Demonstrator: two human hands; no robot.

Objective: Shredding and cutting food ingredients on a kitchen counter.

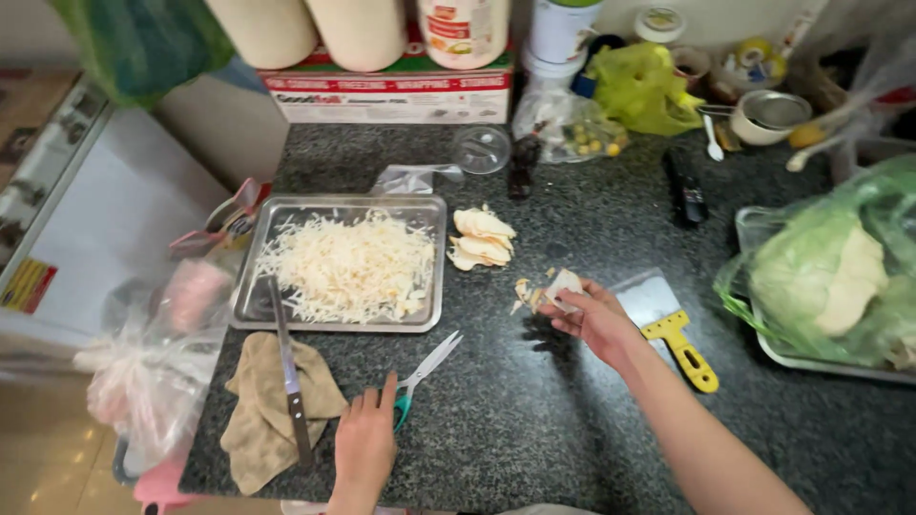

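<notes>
My right hand (593,319) holds a pale slice of food (558,287) above the dark speckled counter (534,420), fingers pinched on it. Small scraps lie just left of it. My left hand (365,441) rests on the teal handle of the scissors (426,370) lying on the counter, blades pointing up right. A metal tray (428,212) of pale shredded food (345,266) sits ahead of my left hand. A small pile of pale slices (482,238) lies to the right of the tray.
A knife (287,367) lies from the tray's edge onto a brown cloth (256,420). A yellow-handled scraper (674,329) lies right of my right hand. A bagged cabbage (840,272) fills a tray at right. Boxes, jars and bags line the back. Plastic bags hang at left.
</notes>
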